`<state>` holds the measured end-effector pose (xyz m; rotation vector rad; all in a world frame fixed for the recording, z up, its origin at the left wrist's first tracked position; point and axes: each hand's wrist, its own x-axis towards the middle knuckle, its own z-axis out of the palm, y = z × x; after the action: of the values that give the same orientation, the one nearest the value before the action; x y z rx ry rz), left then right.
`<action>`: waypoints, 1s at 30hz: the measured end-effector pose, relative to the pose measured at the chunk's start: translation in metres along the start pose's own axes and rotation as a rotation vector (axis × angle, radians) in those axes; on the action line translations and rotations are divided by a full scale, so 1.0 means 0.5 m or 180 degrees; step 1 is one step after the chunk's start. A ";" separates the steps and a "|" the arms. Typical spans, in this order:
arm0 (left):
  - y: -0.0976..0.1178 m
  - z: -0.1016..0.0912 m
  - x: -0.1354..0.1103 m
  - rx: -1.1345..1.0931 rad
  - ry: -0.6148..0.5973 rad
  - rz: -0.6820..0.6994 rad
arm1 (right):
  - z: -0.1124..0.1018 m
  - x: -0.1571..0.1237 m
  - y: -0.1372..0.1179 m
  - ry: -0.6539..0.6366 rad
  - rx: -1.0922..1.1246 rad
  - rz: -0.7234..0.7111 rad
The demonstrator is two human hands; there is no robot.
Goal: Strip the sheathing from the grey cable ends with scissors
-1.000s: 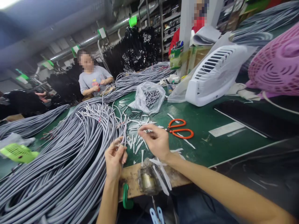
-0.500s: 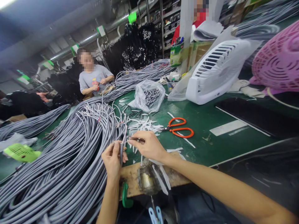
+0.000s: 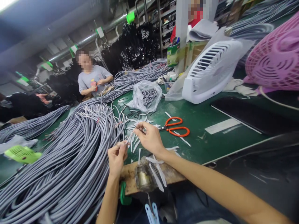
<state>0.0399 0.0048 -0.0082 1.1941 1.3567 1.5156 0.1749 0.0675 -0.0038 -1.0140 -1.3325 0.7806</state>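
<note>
My left hand (image 3: 117, 157) is closed, its thumb and fingertips pinching the end of a grey cable; most of that cable is hidden behind the hand. My right hand (image 3: 150, 138) is closed round slim dark tweezers (image 3: 143, 132), mostly covered by the fingers. Between the two hands stretches a thin whitish strand (image 3: 130, 136) from the cable end, too small to make out well. Left of my hands lies a large bundle of grey cables (image 3: 77, 161) with stripped pale ends. White strips (image 3: 135, 143) are scattered just behind my fingers.
Orange-handled scissors (image 3: 177, 127) lie right of my hands. Behind are a plastic bag of short grey pieces (image 3: 147, 96) and a white fan (image 3: 207, 73). A wooden board with a metal block (image 3: 143, 179) is at the table edge. A co-worker (image 3: 93, 77) works across the table.
My right hand has moved slightly up and away from my left, and the whitish strand now spans between them. My left hand has shifted a little to the right in view.
</note>
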 end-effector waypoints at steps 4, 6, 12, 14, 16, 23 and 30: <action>-0.004 0.000 -0.002 0.0092 0.0021 0.0242 | -0.022 0.022 0.006 0.0856 0.0378 0.0185; -0.003 -0.002 -0.002 0.0434 -0.0016 0.0513 | -0.026 0.018 0.001 0.0014 0.0538 -0.0021; 0.001 -0.017 -0.004 0.1285 0.0545 0.1051 | -0.020 0.002 -0.034 -0.1401 0.0080 -0.0496; 0.002 -0.024 0.000 0.1157 0.0935 0.0944 | -0.019 0.014 -0.040 -0.1452 -0.0055 -0.0460; 0.006 -0.027 0.009 0.0976 0.1303 0.0867 | -0.016 0.029 -0.043 -0.1489 -0.0083 -0.0377; 0.037 -0.014 0.045 0.0667 0.1781 0.0992 | 0.000 0.044 -0.037 -0.1504 0.0229 -0.0051; 0.079 -0.008 0.081 -0.0051 0.1883 0.1117 | 0.008 0.034 -0.035 -0.1340 0.0387 0.0156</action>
<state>0.0266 0.0367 0.0369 1.0507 1.5490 2.2519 0.1712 0.0769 0.0187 -0.8139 -1.5970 1.1428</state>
